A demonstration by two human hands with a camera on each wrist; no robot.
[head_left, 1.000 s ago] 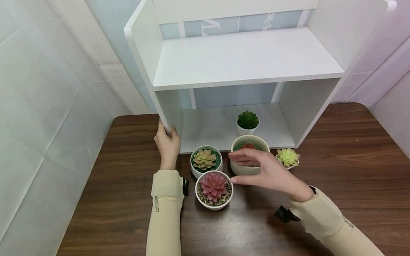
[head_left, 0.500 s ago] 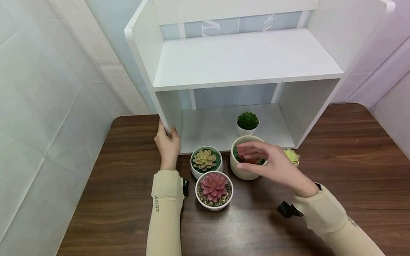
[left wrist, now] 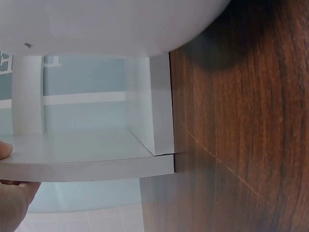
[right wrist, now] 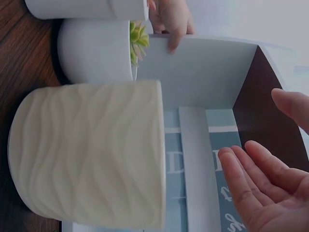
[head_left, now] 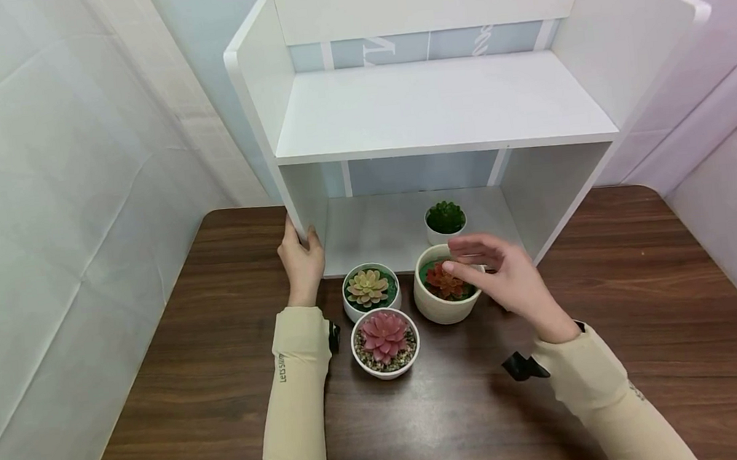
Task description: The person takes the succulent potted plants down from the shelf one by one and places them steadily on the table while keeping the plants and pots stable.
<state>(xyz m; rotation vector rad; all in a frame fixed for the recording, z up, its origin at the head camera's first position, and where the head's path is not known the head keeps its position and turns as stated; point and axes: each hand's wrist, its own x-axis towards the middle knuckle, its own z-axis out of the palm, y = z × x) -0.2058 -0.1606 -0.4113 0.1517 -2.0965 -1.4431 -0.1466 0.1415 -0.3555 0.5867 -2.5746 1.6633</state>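
Observation:
My left hand (head_left: 303,265) grips the left side panel of a white two-tier shelf (head_left: 443,103), thumb on the inner face and fingers outside. The left wrist view shows the panel (left wrist: 87,169) between them. Over the right rim of a cream pot (head_left: 443,310) hovers my right hand (head_left: 507,276), fingers loosely bent and holding nothing. A red succulent (head_left: 442,282) sits in that pot, whose wavy side (right wrist: 91,154) fills much of the right wrist view. Left of it stand a white pot with a yellowish succulent (head_left: 368,287) and another with a pink succulent (head_left: 384,334).
A small green succulent (head_left: 445,217) in a white pot stands on the shelf's lower board (head_left: 375,233). Brown wood-grain table (head_left: 438,428) lies under everything. Pale cloth (head_left: 45,214) hangs at the left, pinkish cloth (head_left: 713,105) at the right.
My right hand has moved right across the cream pot, uncovering the red succulent and covering the light-green succulent at the shelf's right corner. My left hand stays on the panel.

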